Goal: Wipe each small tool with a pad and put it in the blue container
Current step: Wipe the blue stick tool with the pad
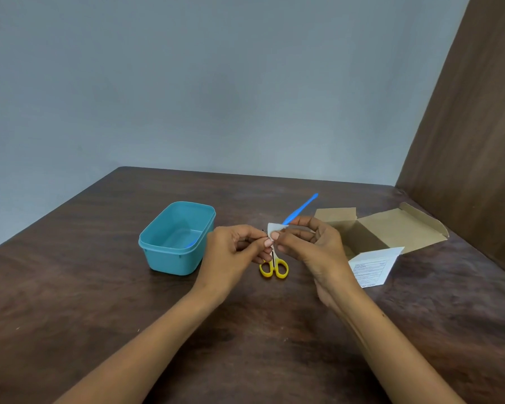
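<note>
Hands meet at the centre of the frame, above the table: the left hand pinches a small dark tool, mostly hidden, while the right hand pinches a white pad folded against it. What the tool is, and how its long axis runs, I cannot tell. The blue container sits just left of the left hand, the nearer one for the drop. Yellow scissors lie below the hands; a blue stick shows above them.
</note>
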A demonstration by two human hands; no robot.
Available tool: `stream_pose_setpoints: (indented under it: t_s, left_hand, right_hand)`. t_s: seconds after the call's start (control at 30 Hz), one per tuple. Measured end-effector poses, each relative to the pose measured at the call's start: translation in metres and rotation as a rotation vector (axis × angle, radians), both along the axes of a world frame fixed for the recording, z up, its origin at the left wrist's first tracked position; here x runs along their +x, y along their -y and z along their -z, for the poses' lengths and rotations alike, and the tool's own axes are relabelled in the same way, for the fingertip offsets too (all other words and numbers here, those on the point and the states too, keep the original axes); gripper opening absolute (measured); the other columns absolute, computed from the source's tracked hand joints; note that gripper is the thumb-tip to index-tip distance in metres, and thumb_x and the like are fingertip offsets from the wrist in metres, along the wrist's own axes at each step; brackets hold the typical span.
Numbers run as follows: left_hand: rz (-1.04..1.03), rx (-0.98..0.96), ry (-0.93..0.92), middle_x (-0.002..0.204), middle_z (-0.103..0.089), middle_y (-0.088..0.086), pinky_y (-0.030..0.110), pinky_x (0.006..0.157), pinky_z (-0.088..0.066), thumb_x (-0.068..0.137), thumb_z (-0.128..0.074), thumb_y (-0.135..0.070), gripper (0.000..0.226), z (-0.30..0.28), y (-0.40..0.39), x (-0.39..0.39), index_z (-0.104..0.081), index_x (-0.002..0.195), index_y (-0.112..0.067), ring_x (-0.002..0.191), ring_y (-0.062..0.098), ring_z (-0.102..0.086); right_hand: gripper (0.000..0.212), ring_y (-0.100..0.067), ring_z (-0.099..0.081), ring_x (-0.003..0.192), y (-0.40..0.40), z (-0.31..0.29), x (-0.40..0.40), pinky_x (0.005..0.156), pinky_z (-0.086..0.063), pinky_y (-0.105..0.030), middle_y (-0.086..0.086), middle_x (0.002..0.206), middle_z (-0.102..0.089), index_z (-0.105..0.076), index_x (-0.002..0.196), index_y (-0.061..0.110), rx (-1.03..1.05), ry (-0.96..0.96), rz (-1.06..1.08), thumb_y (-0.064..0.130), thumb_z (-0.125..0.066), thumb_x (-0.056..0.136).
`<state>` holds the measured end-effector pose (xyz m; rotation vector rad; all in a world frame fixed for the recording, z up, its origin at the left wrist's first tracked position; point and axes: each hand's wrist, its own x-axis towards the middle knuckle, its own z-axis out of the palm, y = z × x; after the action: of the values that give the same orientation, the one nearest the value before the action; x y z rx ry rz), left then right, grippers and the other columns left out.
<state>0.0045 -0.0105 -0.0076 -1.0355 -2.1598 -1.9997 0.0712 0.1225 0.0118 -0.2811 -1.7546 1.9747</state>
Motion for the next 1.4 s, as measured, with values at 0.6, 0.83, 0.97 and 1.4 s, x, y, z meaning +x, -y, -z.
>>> stream_pose_setpoints:
  t_s: [0.6, 0.83, 0.97, 1.4]
  left_hand:
    - [-0.021, -0.043, -0.147, 0.071, -0.073, 0.004, 0.018, 0.060, -0.055, 0.086, -0.065, -0.007, 0.008, -0.005, 0.003, -0.001, -0.073, 0.088, -0.006, 0.067, 0.010, -0.071]
    - [-0.042, -0.071, -0.164, 0.069, -0.073, 0.002, 0.018, 0.060, -0.054, 0.086, -0.065, -0.007, 0.008, -0.004, 0.005, -0.001, -0.073, 0.086, -0.007, 0.065, 0.009, -0.071]
    - [-0.009, -0.092, -0.138, 0.072, -0.074, 0.003, 0.021, 0.060, -0.056, 0.088, -0.062, -0.009, 0.012, -0.006, 0.007, -0.002, -0.074, 0.089, -0.010, 0.070, 0.012, -0.071]
    - [0.010, -0.069, -0.053, 0.077, -0.075, 0.007, 0.021, 0.059, -0.055, 0.088, -0.062, -0.007, 0.014, -0.010, 0.008, 0.000, -0.075, 0.091, -0.009, 0.071, 0.015, -0.072]
  right_hand:
    - [0.051, -0.019, -0.072, 0.078, -0.001, -0.005, 0.002, 0.078, -0.056, -0.029, -0.012, 0.083, -0.075, -0.052, 0.105, 0.011, -0.093, -0.061, 0.044, 0.002, -0.081, 0.064]
    - [0.055, -0.021, -0.072, 0.079, 0.002, -0.003, 0.002, 0.073, -0.057, -0.027, -0.012, 0.085, -0.075, -0.050, 0.112, 0.006, -0.124, -0.016, -0.007, 0.003, -0.080, 0.066]
    - [0.059, -0.021, -0.072, 0.076, 0.003, -0.003, 0.003, 0.075, -0.058, -0.028, -0.013, 0.084, -0.074, -0.050, 0.113, 0.003, -0.124, 0.000, -0.061, 0.004, -0.081, 0.063]
    - [0.060, -0.022, -0.072, 0.078, 0.004, -0.004, 0.003, 0.072, -0.058, -0.028, -0.016, 0.090, -0.073, -0.048, 0.114, 0.007, -0.149, 0.013, -0.055, 0.003, -0.081, 0.064]
